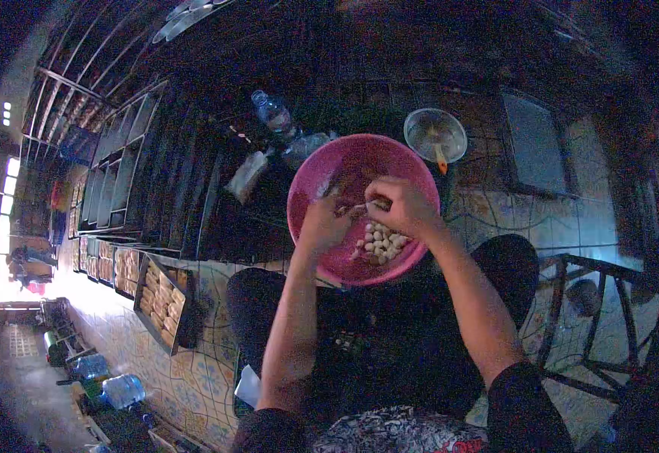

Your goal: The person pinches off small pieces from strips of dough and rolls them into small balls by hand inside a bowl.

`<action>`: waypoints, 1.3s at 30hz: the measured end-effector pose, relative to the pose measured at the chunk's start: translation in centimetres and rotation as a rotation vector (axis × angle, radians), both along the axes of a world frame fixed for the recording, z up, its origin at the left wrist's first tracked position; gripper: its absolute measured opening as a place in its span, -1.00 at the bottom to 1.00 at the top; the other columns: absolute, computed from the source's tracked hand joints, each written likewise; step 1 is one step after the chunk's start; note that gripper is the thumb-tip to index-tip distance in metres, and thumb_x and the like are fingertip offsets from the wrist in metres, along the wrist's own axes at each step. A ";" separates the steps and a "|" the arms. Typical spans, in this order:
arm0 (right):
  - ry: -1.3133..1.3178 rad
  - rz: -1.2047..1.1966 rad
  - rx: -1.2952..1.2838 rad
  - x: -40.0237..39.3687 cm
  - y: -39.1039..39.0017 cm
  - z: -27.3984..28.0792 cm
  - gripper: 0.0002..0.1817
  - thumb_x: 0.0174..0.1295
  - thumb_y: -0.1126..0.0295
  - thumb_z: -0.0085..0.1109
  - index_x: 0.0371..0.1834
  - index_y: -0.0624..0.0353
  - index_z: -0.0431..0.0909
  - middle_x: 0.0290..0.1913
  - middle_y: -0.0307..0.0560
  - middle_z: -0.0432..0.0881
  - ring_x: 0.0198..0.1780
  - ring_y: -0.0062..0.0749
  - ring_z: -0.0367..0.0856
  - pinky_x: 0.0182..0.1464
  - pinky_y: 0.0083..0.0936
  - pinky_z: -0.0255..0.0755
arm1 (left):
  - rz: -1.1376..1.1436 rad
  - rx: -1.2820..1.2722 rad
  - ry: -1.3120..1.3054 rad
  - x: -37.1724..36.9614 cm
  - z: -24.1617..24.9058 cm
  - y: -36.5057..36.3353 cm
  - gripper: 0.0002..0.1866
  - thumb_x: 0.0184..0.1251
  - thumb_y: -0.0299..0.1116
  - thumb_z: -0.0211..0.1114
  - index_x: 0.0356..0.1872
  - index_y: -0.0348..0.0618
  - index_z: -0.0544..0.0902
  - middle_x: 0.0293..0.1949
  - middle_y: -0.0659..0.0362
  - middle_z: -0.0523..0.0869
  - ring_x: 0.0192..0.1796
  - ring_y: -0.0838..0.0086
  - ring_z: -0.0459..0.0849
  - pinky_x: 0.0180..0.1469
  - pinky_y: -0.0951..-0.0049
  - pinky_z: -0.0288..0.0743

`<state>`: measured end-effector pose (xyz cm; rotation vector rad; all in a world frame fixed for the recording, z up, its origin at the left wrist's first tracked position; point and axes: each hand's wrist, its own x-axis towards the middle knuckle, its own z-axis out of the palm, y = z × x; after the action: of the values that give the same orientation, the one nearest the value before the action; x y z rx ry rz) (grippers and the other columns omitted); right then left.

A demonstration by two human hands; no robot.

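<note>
A pink basin (301, 177) sits between my knees, and both hands work inside it. My left hand (325, 224) has its fingers curled together near the middle of the basin. Close beside it, my right hand (403, 209) is closed in a pinch, with thumb and forefinger bent round. A small pale strip shows between the two sets of fingertips; I cannot make out what it is. Below my right hand lies a heap of small, whitish, rounded pieces (381, 243) on the basin floor. Some darker bits lie near my left fingers, partly hidden.
Behind the basin stand a clear plastic bottle (273, 113) and a crumpled plastic bag (248, 175). A metal bowl (420, 136) holds an orange-handled utensil (440, 160). Bread-filled trays (162, 303) line the left; a dark metal stool frame (590, 325) stands right. Water jugs (123, 391) sit lower left.
</note>
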<state>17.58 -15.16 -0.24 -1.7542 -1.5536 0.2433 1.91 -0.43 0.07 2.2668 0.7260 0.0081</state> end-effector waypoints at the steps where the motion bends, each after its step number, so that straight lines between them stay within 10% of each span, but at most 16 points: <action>1: 0.298 -0.039 0.041 -0.1 -0.2 0.8 -0.77 0.29 0.24 0.30 -0.12 0.12 0.69 -0.17 -0.15 0.72 -0.08 -0.28 0.71 0.07 -0.25 0.57 | 0.005 0.069 0.133 0.0 -2.0 0.5 -0.50 0.43 -0.18 0.29 0.35 -0.10 0.55 0.06 -0.10 0.77 0.04 0.04 0.77 0.15 0.11 0.59; 4: 0.768 -0.097 0.057 0.0 -0.8 3.9 -0.77 0.38 0.26 0.25 -0.08 0.18 0.67 -0.15 -0.20 0.72 -0.10 -0.45 0.69 0.02 -0.40 0.57 | 0.144 0.158 -0.109 -1.7 -11.8 1.7 -0.57 0.52 -0.21 0.12 0.31 -0.09 0.58 0.07 -0.12 0.75 0.02 0.01 0.77 0.10 0.08 0.61; 7: 0.947 -0.014 0.143 -0.3 -0.6 3.5 -0.76 0.44 0.35 0.18 0.03 0.27 0.64 -0.05 -0.16 0.72 -0.05 -0.48 0.69 0.05 -0.49 0.58 | 0.387 -0.021 -0.576 0.6 -10.4 -0.7 -0.63 0.53 -0.23 0.18 0.25 -0.11 0.63 -0.10 -0.03 0.82 -0.07 0.13 0.79 0.00 0.13 0.61; 9: 1.124 0.043 0.079 -1.0 -0.7 3.7 -0.76 0.43 0.43 0.17 0.08 0.30 0.62 -0.01 -0.13 0.73 -0.01 -0.50 0.70 0.13 -0.52 0.57 | 0.337 0.028 -0.319 0.5 -8.0 -0.9 -0.62 0.54 -0.21 0.18 0.27 -0.08 0.62 -0.11 0.00 0.82 -0.09 0.18 0.79 -0.03 0.15 0.61; 11: 0.949 0.100 0.134 -0.9 -0.6 2.9 -0.79 0.41 0.48 0.19 0.05 0.28 0.61 -0.04 -0.13 0.72 0.00 -0.48 0.71 0.13 -0.52 0.61 | 0.286 0.083 -0.073 0.7 -6.4 -1.0 -0.62 0.55 -0.19 0.18 0.28 -0.06 0.61 -0.12 0.02 0.82 -0.11 0.22 0.78 -0.05 0.17 0.61; 16: 0.662 -0.116 0.102 -1.3 -1.8 2.8 -0.84 0.34 0.47 0.28 -0.08 0.21 0.56 -0.11 -0.17 0.71 -0.11 -0.51 0.70 -0.05 -0.54 0.63 | 0.433 -0.538 -0.553 1.3 -6.3 -1.0 -0.65 0.53 -0.18 0.23 0.19 -0.10 0.67 -0.03 -0.03 0.81 0.01 0.26 0.79 -0.05 0.20 0.62; 19: 0.432 -0.162 0.253 -2.8 -3.6 3.1 -0.83 0.31 0.46 0.33 -0.14 0.17 0.51 -0.18 -0.19 0.68 -0.17 -0.61 0.67 -0.10 -0.58 0.59 | 0.241 -0.057 -0.329 -0.7 -0.8 -2.7 -0.71 0.50 -0.34 0.24 0.13 -0.14 0.72 -0.04 0.04 0.82 -0.04 0.32 0.78 0.08 0.30 0.58; 21: 0.569 -0.333 0.073 -4.1 -3.9 1.7 -0.64 0.09 0.39 0.46 -0.07 0.14 0.54 -0.09 -0.04 0.69 0.09 -0.22 0.67 0.17 -0.30 0.48 | 0.209 -0.168 -0.360 -1.2 1.1 -4.2 -0.74 0.43 -0.35 0.35 0.05 -0.21 0.75 -0.08 0.09 0.83 -0.04 0.40 0.76 0.09 0.35 0.57; 26: 0.204 -0.225 0.096 -5.2 -2.3 2.3 -0.71 0.17 0.49 0.39 -0.04 0.28 0.65 -0.06 0.03 0.75 -0.02 -0.10 0.75 0.09 -0.23 0.56 | 0.270 -0.233 -0.469 -2.4 0.9 -5.8 -0.73 0.41 -0.33 0.39 0.01 -0.27 0.76 -0.11 0.13 0.83 -0.05 0.49 0.73 0.09 0.42 0.56; 31: 0.292 -0.182 -0.062 -5.5 -2.6 2.7 -0.72 0.25 0.45 0.35 0.03 0.18 0.68 -0.05 -0.02 0.73 0.05 -0.21 0.71 0.13 -0.33 0.55 | 0.301 -0.323 -0.432 -3.0 -0.1 -5.0 -0.72 0.50 -0.28 0.33 0.03 -0.27 0.74 -0.15 0.17 0.81 -0.11 0.54 0.72 0.02 0.49 0.57; 35: 0.750 -0.307 0.117 -5.5 -1.8 0.9 -0.77 0.29 0.40 0.36 -0.02 0.19 0.71 -0.05 -0.07 0.75 0.03 -0.32 0.71 0.15 -0.38 0.53 | 0.511 -1.077 -0.608 -2.5 -2.6 -5.7 -0.73 0.57 -0.24 0.24 0.12 -0.15 0.67 -0.21 0.26 0.75 -0.26 0.62 0.68 -0.17 0.59 0.59; 39: 0.482 -0.266 0.108 -4.7 -2.0 1.4 -0.74 0.28 0.37 0.37 0.01 0.17 0.69 0.00 -0.06 0.76 0.03 -0.29 0.71 0.17 -0.36 0.52 | 0.558 -1.096 -0.646 -1.6 -2.1 -6.7 -0.75 0.55 -0.28 0.28 0.08 -0.19 0.69 -0.18 0.29 0.75 -0.26 0.60 0.70 -0.27 0.57 0.62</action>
<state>12.85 -17.20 1.13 -1.6434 -0.9635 0.4067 0.33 -7.17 -2.02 0.8917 0.7169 0.4652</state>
